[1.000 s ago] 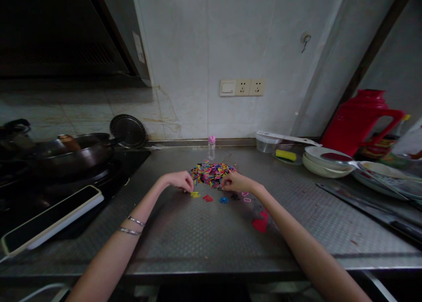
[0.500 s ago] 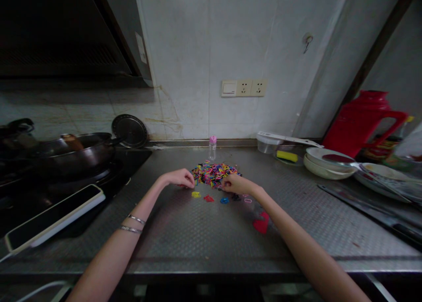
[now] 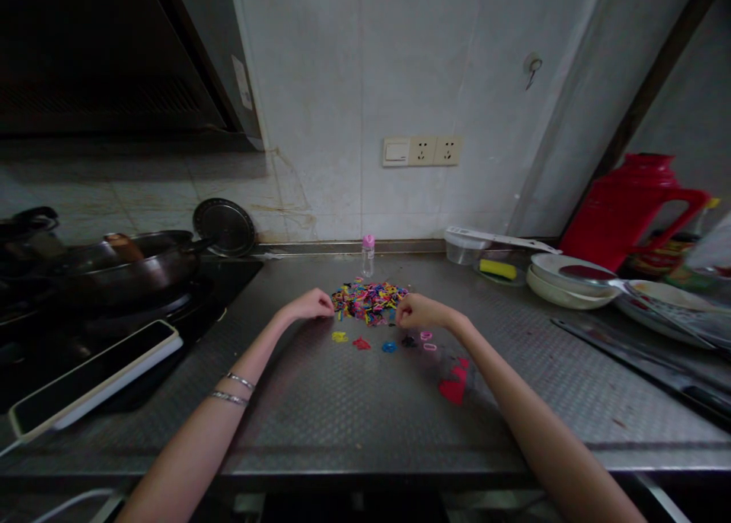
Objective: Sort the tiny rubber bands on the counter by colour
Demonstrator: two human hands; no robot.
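A heap of small multicoloured rubber bands (image 3: 368, 301) lies on the metal counter. At its left edge is my left hand (image 3: 311, 305), fingers curled together; what they pinch, if anything, is hidden. My right hand (image 3: 422, 312) is closed at the heap's right edge, its fingertips pointing down and their contents out of sight. In front of the heap, small groups lie in a row by colour: yellow bands (image 3: 339, 337), red bands (image 3: 362, 344), blue bands (image 3: 389, 347), black bands (image 3: 409, 342) and pink bands (image 3: 429, 347). Behind the heap stands a clear bottle (image 3: 368, 261) with a pink cap.
Red scraps (image 3: 453, 390) lie inside my right forearm. On the left are a phone (image 3: 94, 378) and a pan (image 3: 137, 268) on the stove. To the right are stacked bowls (image 3: 563, 296), a yellow sponge (image 3: 497, 269), a knife (image 3: 640, 367) and a red thermos (image 3: 622, 215).
My right hand has shifted a little to the right and up, uncovering more of the pink bands. My left hand has drawn slightly left and away from me.
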